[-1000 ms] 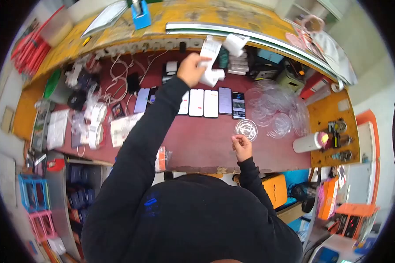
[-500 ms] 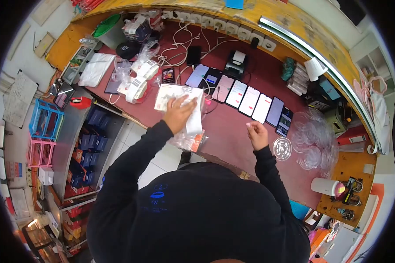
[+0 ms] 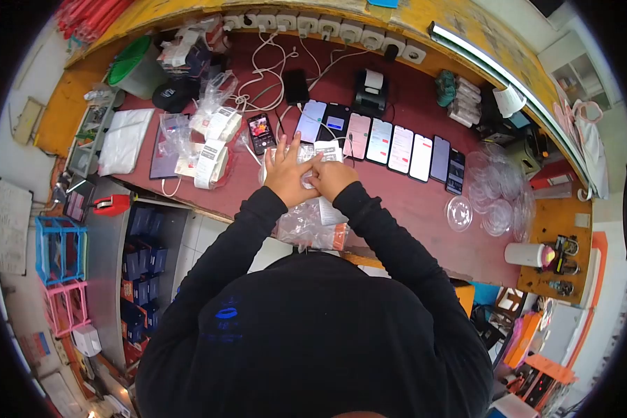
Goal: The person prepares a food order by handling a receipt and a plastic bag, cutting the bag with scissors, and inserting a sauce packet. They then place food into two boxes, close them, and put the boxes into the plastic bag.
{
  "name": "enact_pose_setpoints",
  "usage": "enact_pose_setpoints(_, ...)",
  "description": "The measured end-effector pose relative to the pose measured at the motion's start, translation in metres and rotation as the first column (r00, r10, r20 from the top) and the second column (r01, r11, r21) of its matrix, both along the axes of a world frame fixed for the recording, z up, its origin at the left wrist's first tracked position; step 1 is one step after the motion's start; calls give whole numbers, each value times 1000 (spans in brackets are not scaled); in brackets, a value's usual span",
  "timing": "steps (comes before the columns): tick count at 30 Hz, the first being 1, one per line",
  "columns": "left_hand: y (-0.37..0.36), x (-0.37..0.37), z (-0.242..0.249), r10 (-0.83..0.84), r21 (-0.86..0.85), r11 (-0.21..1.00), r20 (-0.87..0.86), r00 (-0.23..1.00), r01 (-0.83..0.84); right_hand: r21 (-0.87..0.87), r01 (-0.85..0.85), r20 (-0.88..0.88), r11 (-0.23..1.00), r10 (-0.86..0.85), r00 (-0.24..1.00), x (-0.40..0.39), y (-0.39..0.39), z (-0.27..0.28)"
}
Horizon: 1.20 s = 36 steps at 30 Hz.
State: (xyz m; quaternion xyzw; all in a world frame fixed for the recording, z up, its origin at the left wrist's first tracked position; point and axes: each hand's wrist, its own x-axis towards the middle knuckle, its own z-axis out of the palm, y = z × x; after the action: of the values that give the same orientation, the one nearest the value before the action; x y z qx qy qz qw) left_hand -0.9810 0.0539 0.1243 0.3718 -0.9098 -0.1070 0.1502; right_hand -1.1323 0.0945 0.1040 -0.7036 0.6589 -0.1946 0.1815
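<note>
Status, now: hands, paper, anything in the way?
Left hand spread over printed paper; right hand curled against it, grip hidden. Paper partly covered, clear plastic bag on the near side. Phones lined up close by, far side.

white printed paper slip (image 3: 332,211) | partly hidden | over clear plastic packaging (image 3: 299,226)

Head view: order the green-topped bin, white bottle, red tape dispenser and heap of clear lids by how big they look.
Largest first:
Heap of clear lids
Green-topped bin
White bottle
Red tape dispenser
</note>
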Motion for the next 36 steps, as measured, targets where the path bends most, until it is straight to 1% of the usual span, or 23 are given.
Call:
enact_pose_setpoints(2, -1, 0, 3, -5, 33, 999, -6, 1000, 5, 98, 139, -124, 985, -127, 984, -1, 5, 12)
enact_pose_setpoints(5, -4, 1, 0, -22, 28, 999, -47, 999, 23, 67, 293, -113, 954, -284, 952, -14, 17, 23)
enact_pose_setpoints(6, -5, 2, 0, -27, 41, 999, -39, 999, 29, 114, 347, -93, 931, -338, 937, -21, 22, 24)
enact_pose_setpoints(7, -6, 2, 0, -32, 48, 998, -41, 999, 34, 155, 369, 14, 916, -375, 927, -33, 26, 10)
enact_pose_setpoints(9, -6, 2, 0, -39, 61, 997, -42, 998, 41, 242, 393, 223, 887, -445, 867, -56, 34, -43)
enact_pose_setpoints(11, -8, 6, 1, -41, 61, 997, -39, 998, 43, 297, 333, 441, 895, -438, 783, -67, 39, -91)
enact_pose_setpoints(12, -8, 8, -2, -43, 46, 998, -59, 997, 46, 316, 298, 541, 901, -429, 723, -70, 41, -100)
enact_pose_setpoints(14, -10, 12, -11, -40, 12, 999, -93, 995, 41, 179, 380, 299, 908, -418, 858, -73, 42, -82)
enact_pose_setpoints(15, -11, 16, -16, -33, -8, 999, -106, 994, 33, 104, 401, 164, 910, -413, 896, -74, 42, -70)
enact_pose_setpoints(16, -12, 21, -18, -26, -27, 999, -117, 993, 23, 66, 424, 236, 903, -427, 873, -70, 38, -54)
enact_pose_setpoints(18, -6, 34, -11, 41, 30, 999, -181, 983, -36, -4, 472, 378, 882, -435, 817, -58, 26, -18)
enact_pose_setpoints(19, -3, 42, -6, 76, 58, 996, -212, 974, -65, -34, 429, 368, 903, -388, 845, -48, 21, -2)
enact_pose_setpoints(21, 2, 64, -3, 95, -14, 995, -186, 978, -99, -92, 338, 345, 937, -288, 893, -22, 10, 25)
enact_pose_setpoints(22, 4, 77, -3, 99, -27, 994, -195, 976, -106, -256, 162, 209, 953, -109, 972, -12, 5, 36)
enact_pose_setpoints(23, 8, 89, -3, 103, -39, 993, -203, 974, -114, -386, -38, 42, 922, 58, 997, -1, 1, 43)
enact_pose_setpoints(24, 12, 102, -2, 75, -28, 996, -243, 967, -84, -347, -85, -24, 934, 82, 996, 13, -1, 47)
enact_pose_setpoints(27, 26, 134, -2, 88, 128, 991, -461, 883, -32, -211, -234, -261, 949, 175, 949, 37, -14, 33)
enact_pose_setpoints(28, 30, 146, 0, 98, 111, 992, -448, 889, -53, -249, -256, -217, 934, 204, 955, 41, -19, 23)
enact_pose_setpoints(31, 44, 176, -8, 215, 137, 976, -460, 861, -171, -134, -369, -212, 920, 337, 917, 35, -22, 34)
enact_pose_setpoints(32, 50, 184, -9, 259, 165, 965, -481, 838, -204, -275, -387, -157, 880, 356, 921, 29, -22, 40)
enact_pose_setpoints(33, 53, 191, -11, 289, 188, 956, -507, 812, -223, -264, -358, -128, 896, 335, 933, 20, -24, 51)
enact_pose_setpoints(35, 60, 206, -17, 351, 220, 936, -512, 784, -275, -256, -280, -85, 925, 267, 960, 0, -29, 100)
enact_pose_setpoints(36, 64, 212, -19, 383, 229, 923, -495, 780, -308, -315, -257, -75, 913, 247, 966, -14, -35, 123)
